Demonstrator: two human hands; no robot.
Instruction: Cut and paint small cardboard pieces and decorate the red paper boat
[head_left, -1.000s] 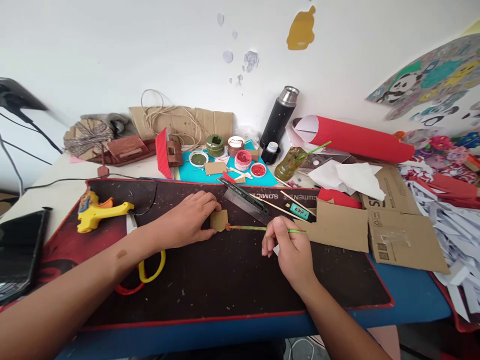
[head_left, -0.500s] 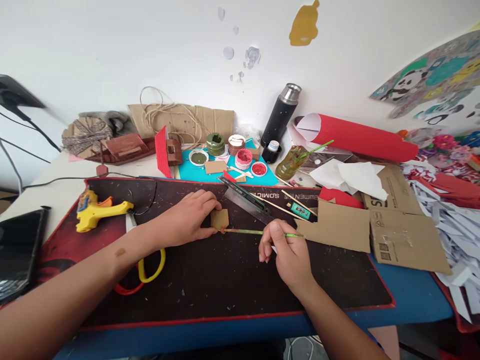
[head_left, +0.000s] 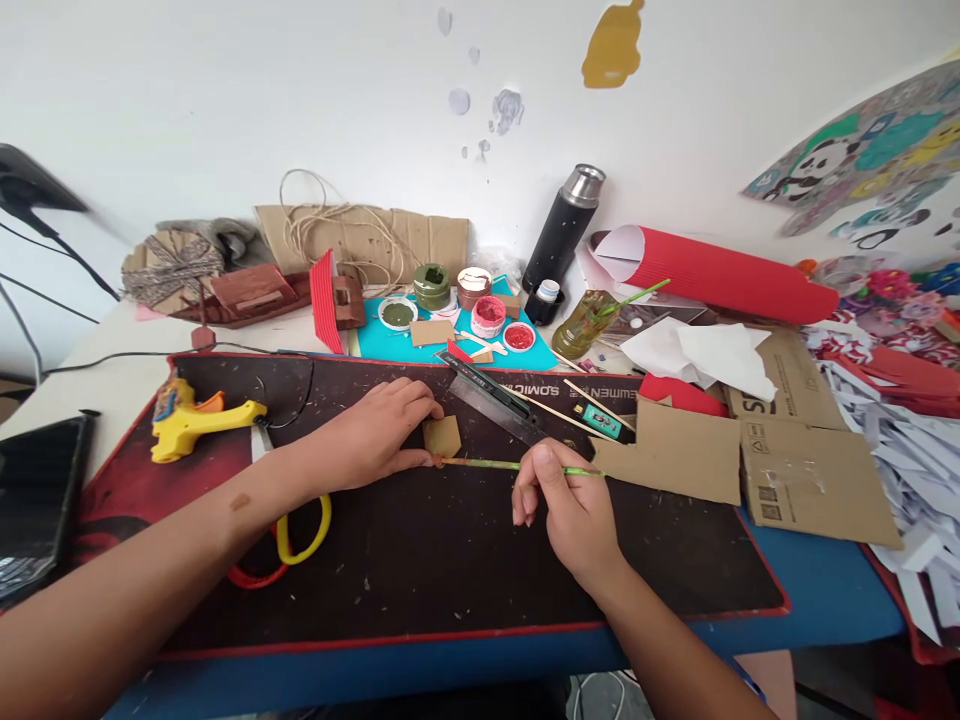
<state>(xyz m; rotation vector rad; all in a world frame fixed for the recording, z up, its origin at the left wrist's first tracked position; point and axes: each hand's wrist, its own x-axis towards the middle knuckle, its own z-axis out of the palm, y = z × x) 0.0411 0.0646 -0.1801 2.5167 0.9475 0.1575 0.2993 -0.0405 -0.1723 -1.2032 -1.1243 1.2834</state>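
My left hand (head_left: pixel 375 432) presses flat on a small square of brown cardboard (head_left: pixel 442 436) lying on the dark desk mat (head_left: pixel 420 560). My right hand (head_left: pixel 564 500) holds a thin green paintbrush (head_left: pixel 495 464) like a pen. Its tip touches the lower left corner of the cardboard square, next to my left thumb. Open pots of green paint (head_left: pixel 397 315) and red paint (head_left: pixel 487 315) sit on a teal sheet behind the mat.
A yellow glue gun (head_left: pixel 196 418) and yellow-handled scissors (head_left: pixel 300 525) lie on the mat's left. A metal ruler (head_left: pixel 495 400), wooden sticks and a cardboard sheet (head_left: pixel 675 455) lie on the right. A black flask (head_left: pixel 562 230), a red corrugated roll (head_left: pixel 720 275) and paper scraps line the back and right.
My right hand has drawn the brush leftward, so its tip went from the square's lower right corner to its lower left corner. My left hand has stayed on the cardboard.
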